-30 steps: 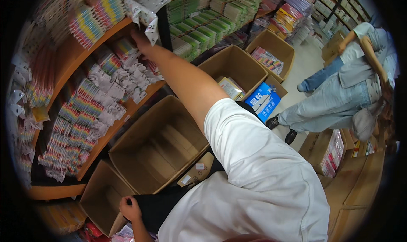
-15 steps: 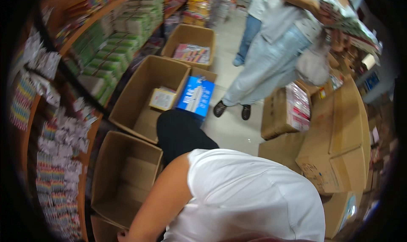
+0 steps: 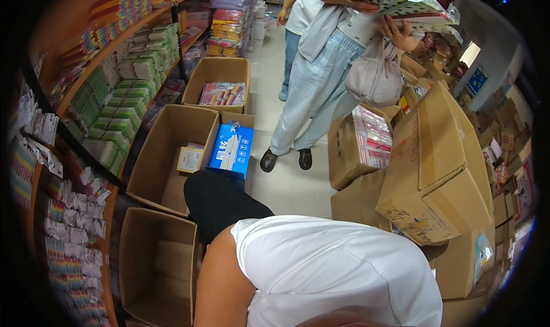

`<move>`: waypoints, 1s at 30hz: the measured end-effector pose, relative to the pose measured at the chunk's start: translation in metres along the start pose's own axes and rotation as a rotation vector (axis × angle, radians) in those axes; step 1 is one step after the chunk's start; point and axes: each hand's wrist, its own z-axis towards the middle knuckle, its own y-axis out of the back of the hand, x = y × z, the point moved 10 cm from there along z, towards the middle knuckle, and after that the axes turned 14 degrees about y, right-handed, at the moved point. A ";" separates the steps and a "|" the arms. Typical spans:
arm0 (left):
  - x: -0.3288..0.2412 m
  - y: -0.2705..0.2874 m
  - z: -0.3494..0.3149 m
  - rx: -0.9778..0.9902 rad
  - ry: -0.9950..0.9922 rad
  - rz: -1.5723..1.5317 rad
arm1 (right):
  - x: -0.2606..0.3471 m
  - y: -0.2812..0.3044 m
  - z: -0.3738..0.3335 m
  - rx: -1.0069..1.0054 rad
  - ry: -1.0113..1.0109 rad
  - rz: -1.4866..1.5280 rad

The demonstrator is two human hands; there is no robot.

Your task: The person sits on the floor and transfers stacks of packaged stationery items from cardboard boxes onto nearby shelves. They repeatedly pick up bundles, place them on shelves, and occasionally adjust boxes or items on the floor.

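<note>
Box (image 3: 159, 227) stands open, near left, between shelf (image 3: 107, 235) and arm (image 3: 226, 278), maybe to leave walking room. Both hands are out of sight, so I cannot tell if fingers are wide or narrow.

I'm counting three open cardboard boxes (image 3: 166, 135) down the shelf side, one blue box (image 3: 231, 149), and at least one yellowish packet (image 3: 189, 160). Other side's got one big taped carton (image 3: 432, 172) and one carton of pink packs (image 3: 346, 155), plus more cartons behind, way too jumbled to tally lol. Two people standing (image 3: 312, 92): the nearer one makes two dark shoes (image 3: 268, 160), two hands (image 3: 399, 36) and one drawstring bag (image 3: 375, 81). The person bending down shows one bare arm (image 3: 224, 281) and one black trouser leg (image 3: 220, 201). Green bundles (image 3: 123, 103)? Tons, lost count.
</note>
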 end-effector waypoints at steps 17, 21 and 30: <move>0.016 -0.013 -0.005 0.023 0.459 -0.437 | -0.012 -0.018 -0.008 0.001 -0.053 0.008; 0.043 0.004 0.007 -0.023 0.441 -0.282 | -0.011 -0.028 -0.005 0.014 -0.050 0.031; 0.027 -0.001 -0.002 -0.012 0.466 -0.350 | -0.015 -0.031 -0.006 0.010 -0.072 0.028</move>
